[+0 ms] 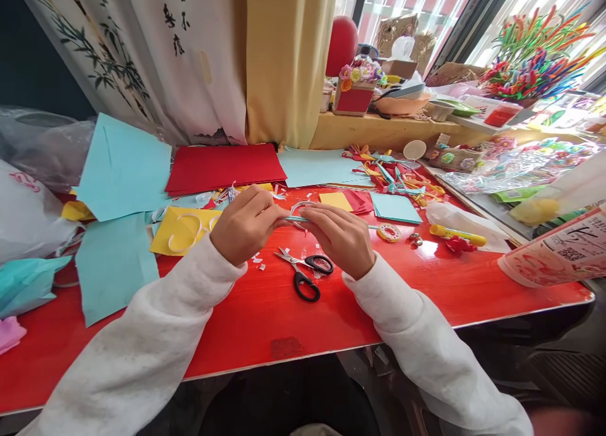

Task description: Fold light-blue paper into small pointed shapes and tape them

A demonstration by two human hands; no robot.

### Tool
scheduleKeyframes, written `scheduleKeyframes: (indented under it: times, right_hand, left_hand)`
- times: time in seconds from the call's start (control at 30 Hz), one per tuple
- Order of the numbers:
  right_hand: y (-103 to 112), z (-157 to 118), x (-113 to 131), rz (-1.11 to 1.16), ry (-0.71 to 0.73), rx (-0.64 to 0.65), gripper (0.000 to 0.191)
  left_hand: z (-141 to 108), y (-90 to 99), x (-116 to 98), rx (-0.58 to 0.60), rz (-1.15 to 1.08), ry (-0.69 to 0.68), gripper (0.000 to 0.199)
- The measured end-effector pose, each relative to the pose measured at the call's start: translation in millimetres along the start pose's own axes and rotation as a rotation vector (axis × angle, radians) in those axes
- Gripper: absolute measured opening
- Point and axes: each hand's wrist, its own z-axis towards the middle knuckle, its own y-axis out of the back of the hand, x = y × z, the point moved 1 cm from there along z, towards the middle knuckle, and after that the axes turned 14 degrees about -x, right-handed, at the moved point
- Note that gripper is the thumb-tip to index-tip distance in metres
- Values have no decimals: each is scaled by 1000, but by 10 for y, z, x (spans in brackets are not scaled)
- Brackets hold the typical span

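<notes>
Between my two hands runs a thin light-blue paper strip or rolled stick (297, 219), held level above the table. My left hand (247, 226) pinches its left end with fingers closed. My right hand (339, 231) has its fingers pressed together over the strip, whose right part sticks out beyond the knuckles. Below the hands lie scissors (303, 273) with black handles, blades partly apart. A roll of tape (389, 233) rests right of my right hand. Yellow paper with pale curled strips (182, 229) lies beside my left wrist.
The red table (246, 335) holds red sheets (225, 168), light-blue sheets (124, 164), small blue squares (396, 207) and coloured scraps (398, 174). A yellow glue stick (458, 235) lies at right, near a large printed cup (553, 253). Plastic bags (28, 209) crowd the left.
</notes>
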Motion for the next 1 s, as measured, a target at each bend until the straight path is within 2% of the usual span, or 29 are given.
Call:
scheduleKeyframes:
  times: [0.1,0.27,0.37,0.47,0.53,0.63,0.77,0.8,0.9,1.0]
  right_hand:
    - [2,-11,-21,-27,9,20,19]
    - [-1,-53,-49,-57,38,1,16]
    - [8,-28,-54,-28,-6,84,24]
    - [18,10,-69,-14,-96,202,49]
    - [11,13,-87,-13,-146,282,45]
    - [-23,-13,-112,2,-240,320,27]
    - [-58,-31,-106,20,-309,244,19]
    - [-61,-28,-96,16,-289,245,18]
    - [-52,-13,-63,-3,-181,281,17]
    - [-42,-19,-55,-63,-88,305,19]
  left_hand:
    - [-23,-2,17,-31,63,-51,16]
    - [-39,-11,45,29,172,-155,15]
    - [-83,2,78,8,218,-198,13]
    - [-135,33,127,-8,179,-262,15]
    - [-148,46,155,13,143,-298,17]
    - [-127,23,169,83,124,-213,23]
    - [-88,-66,93,170,98,-22,45]
    - [-87,-90,62,188,90,-16,43]
    - [-99,-133,-10,197,106,-39,20]
    - [-105,-133,-28,161,169,-57,17]
